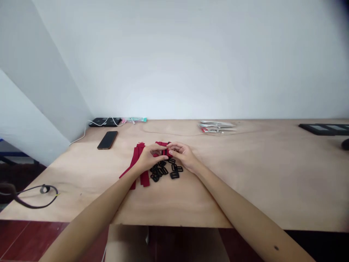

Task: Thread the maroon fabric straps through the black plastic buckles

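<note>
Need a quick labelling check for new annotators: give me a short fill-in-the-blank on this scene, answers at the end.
1. The small buckles on the table are coloured ____.
2. Between the left hand and the right hand is a strap coloured ____.
3. In the picture, the phone lies to the ____ (left or right) of both hands.

Missing words: black; red; left.

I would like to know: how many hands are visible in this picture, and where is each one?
2: the left hand, by the red strips, and the right hand, facing it beside the black buckles. No other hands show.
</note>
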The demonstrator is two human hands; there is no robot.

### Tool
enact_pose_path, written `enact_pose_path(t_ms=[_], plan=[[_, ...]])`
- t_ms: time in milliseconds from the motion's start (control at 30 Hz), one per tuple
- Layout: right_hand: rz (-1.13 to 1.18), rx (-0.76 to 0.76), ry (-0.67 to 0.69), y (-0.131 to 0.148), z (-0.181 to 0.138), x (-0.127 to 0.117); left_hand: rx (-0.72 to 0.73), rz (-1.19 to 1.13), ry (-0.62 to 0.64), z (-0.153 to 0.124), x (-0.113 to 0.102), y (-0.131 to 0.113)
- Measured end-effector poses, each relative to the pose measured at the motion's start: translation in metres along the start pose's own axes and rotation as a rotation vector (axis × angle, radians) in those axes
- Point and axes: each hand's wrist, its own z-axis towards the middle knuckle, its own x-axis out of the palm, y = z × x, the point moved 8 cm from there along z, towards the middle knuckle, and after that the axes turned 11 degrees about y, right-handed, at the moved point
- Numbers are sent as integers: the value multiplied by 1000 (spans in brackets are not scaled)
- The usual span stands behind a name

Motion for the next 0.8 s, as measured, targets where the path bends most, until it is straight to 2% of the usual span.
enact_pose_path(t_ms=[100,367,600,800], plan=[[55,0,12,-3,1,1,-31,-28,-18,0,-1,-3],[164,26,2,-10,1,3,-143,-286,-48,-2,5,3],[106,5,-8,-7,2,4,-144,-269,-39,-2,4,3],[80,2,-11,-2,2,4,-175,-389,-7,-1,6,8]])
